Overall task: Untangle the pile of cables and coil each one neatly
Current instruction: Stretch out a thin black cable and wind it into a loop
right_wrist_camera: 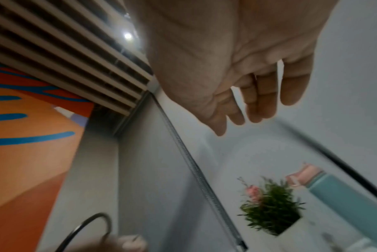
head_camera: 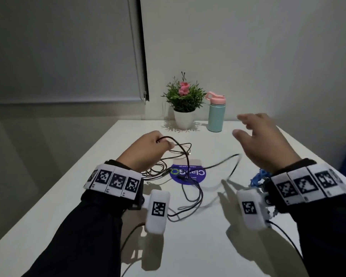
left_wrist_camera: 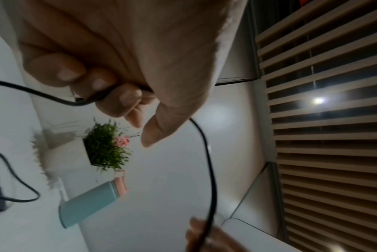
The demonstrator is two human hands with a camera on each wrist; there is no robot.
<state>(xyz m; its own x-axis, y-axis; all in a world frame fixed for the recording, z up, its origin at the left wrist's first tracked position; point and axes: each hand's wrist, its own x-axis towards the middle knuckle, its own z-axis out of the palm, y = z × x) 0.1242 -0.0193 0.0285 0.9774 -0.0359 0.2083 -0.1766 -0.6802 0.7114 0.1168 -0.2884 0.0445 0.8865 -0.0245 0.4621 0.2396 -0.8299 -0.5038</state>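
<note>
**Left hand lifts a loop from the tangle**

The cables (head_camera: 180,168) are thin, black and loosely knotted, sprawled across the middle of the white desk (head_camera: 208,246), partly over a round purple sticker (head_camera: 188,173). One strand trails right and curves back toward the near edge; another runs off the near side. The left hand (head_camera: 146,149) has its grip curled tight on a raised loop of cable above the left of the pile. The right hand (head_camera: 268,140) hovers to the right, its grip apart, fingers spread and holding nothing. At the far edge stand a potted plant (head_camera: 184,100) and a teal bottle (head_camera: 216,114) with a pink cap.
</note>
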